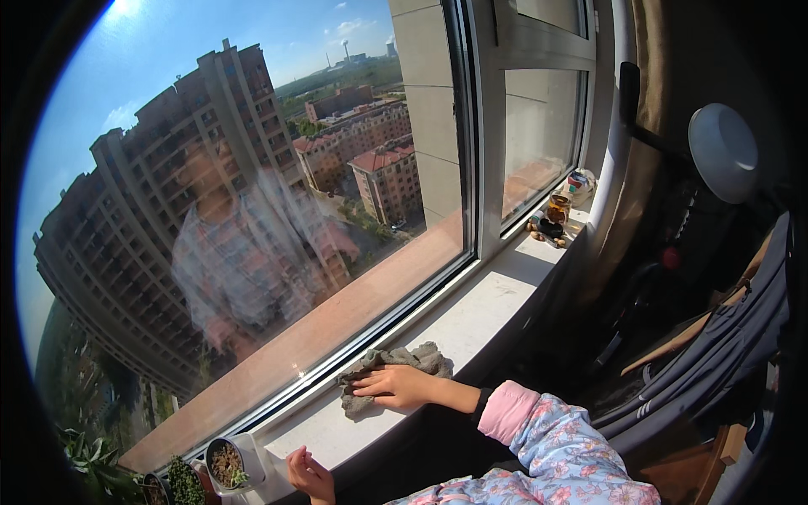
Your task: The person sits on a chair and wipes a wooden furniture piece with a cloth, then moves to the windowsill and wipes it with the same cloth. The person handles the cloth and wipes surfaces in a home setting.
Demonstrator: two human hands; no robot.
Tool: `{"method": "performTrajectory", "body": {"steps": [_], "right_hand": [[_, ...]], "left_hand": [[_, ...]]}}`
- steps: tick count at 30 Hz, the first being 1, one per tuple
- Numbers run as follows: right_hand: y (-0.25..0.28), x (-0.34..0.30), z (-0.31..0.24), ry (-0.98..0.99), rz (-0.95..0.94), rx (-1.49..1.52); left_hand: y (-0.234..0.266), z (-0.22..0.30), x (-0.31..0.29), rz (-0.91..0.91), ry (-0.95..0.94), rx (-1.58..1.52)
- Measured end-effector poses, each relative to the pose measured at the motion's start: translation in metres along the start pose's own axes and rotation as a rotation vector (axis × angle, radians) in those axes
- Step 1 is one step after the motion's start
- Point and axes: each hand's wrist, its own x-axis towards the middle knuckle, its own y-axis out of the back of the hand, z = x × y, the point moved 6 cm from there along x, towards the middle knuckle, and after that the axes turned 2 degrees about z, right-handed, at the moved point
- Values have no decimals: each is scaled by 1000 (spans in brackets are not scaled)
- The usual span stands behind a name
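Observation:
My right hand [394, 385] presses down on a crumpled grey-green cloth [431, 358], its fingers stretched across the near part of it. The cloth lies on the white windowsill [492, 295], close along the window frame. Lower and to the left, my left hand [311, 477] hangs by the sill's near edge with fingers loosely curled and nothing visible in them. A pink-cuffed, flowered sleeve [555, 433] covers my right arm, with a dark band at the wrist.
Potted plants stand at the sill's left end, including one in a white pot [229, 463]. Small jars [559, 208] and little objects sit at its far right end. The large window pane [278, 252] borders the sill. Dark clothing [699, 362] hangs at right, below a white round object [724, 151].

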Motion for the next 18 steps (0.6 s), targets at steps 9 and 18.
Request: {"method": "performTrajectory", "body": {"steps": [9,18], "right_hand": [[161,-138,130,-505,409,-341],[220,-196,216,-937,600,-387]], "left_hand": [[-5,-1,-1,-34,-76,22],[-8,-7,-6,7,-7,-6]]}}
